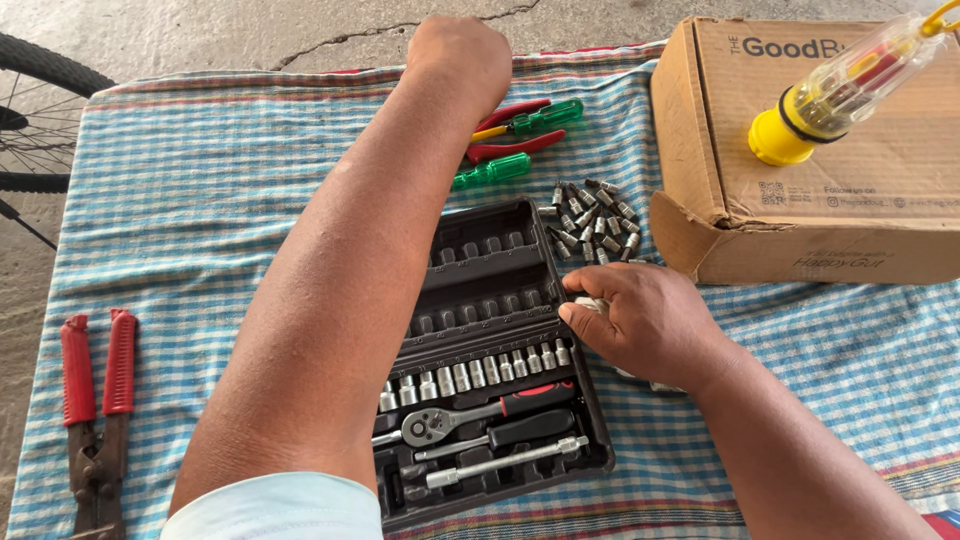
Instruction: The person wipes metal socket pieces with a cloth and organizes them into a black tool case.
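head cam | worn high, looks steeply down | close over striped cloth (200, 200)

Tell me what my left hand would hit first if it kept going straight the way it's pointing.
Probably nothing: the left hand points away past the checked cloth's far edge onto bare concrete floor. Its height is unclear.

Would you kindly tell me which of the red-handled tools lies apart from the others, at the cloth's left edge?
The large pliers with red grips, lying alone near the left edge of the striped cloth. The smaller red-handled pliers lie among the green screwdrivers by the left hand.
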